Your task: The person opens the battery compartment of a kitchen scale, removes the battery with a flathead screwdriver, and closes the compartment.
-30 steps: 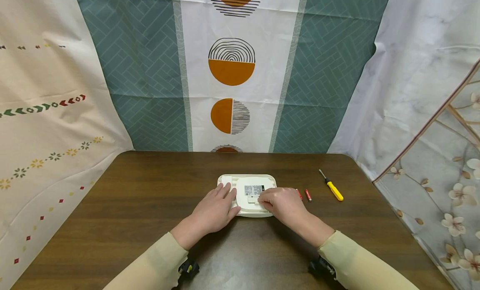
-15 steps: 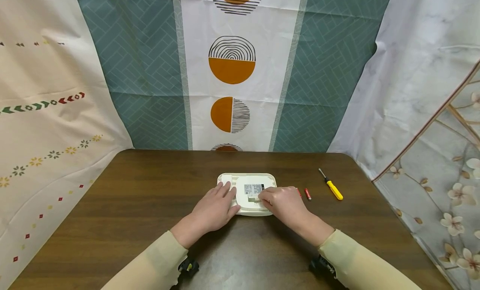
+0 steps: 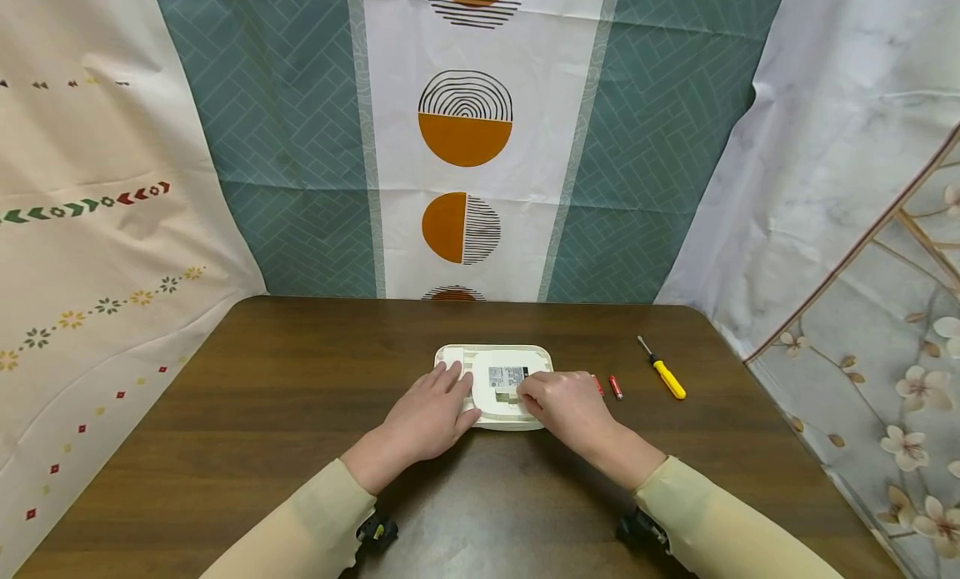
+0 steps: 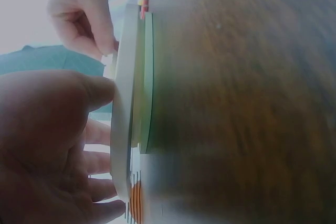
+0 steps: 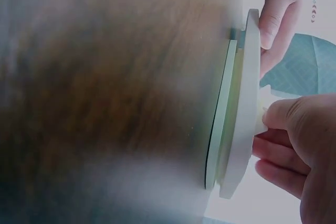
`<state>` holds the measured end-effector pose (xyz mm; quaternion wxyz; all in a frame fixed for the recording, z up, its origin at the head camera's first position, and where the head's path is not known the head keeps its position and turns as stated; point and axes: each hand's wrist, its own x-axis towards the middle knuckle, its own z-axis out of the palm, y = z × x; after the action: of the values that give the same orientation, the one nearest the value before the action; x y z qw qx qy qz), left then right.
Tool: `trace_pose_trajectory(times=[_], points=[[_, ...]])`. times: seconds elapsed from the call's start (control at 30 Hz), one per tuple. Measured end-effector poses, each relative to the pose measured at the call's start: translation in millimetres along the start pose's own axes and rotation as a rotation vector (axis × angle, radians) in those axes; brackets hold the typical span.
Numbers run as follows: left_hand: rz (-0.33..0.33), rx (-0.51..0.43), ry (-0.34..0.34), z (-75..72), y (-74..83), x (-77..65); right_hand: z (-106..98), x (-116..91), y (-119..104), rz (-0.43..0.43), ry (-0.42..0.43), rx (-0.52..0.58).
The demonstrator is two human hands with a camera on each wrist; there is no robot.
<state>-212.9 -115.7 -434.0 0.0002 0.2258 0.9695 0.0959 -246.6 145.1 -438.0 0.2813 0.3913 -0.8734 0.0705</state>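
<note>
A flat white device, rounded at its corners, lies with its labelled underside up; it looks like a kitchen scale turned over. A small battery compartment shows below the printed label. The right hand pinches a small white battery cover between thumb and fingers, tilted up at that compartment. Part of the cover is hidden by the fingers. With fingers spread and fairly straight, the left hand rests on the left part of the device. In the left wrist view, its thumb touches the near edge.
Just right of the device lie two red batteries, one battery in full view and another battery partly behind the right hand. A yellow-handled screwdriver lies farther right. The brown table ends at hanging cloths.
The right hand has lifted the battery cover from lying nearly flat to tilted up, baring the compartment. The left hand and the device have stayed put.
</note>
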Motion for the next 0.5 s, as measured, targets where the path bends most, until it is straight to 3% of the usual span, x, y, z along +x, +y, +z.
trace_pose_trajectory(times=[0.27, 0.5], points=[[-0.001, 0.003, 0.009, -1.8, 0.7, -0.5, -1.8, 3.3, -0.7, 0.021, -0.077, 0.029], [-0.006, 0.007, 0.005, 0.1, 0.7, 0.9, -3.2, 3.5, 1.6, 0.092, -0.141, 0.094]])
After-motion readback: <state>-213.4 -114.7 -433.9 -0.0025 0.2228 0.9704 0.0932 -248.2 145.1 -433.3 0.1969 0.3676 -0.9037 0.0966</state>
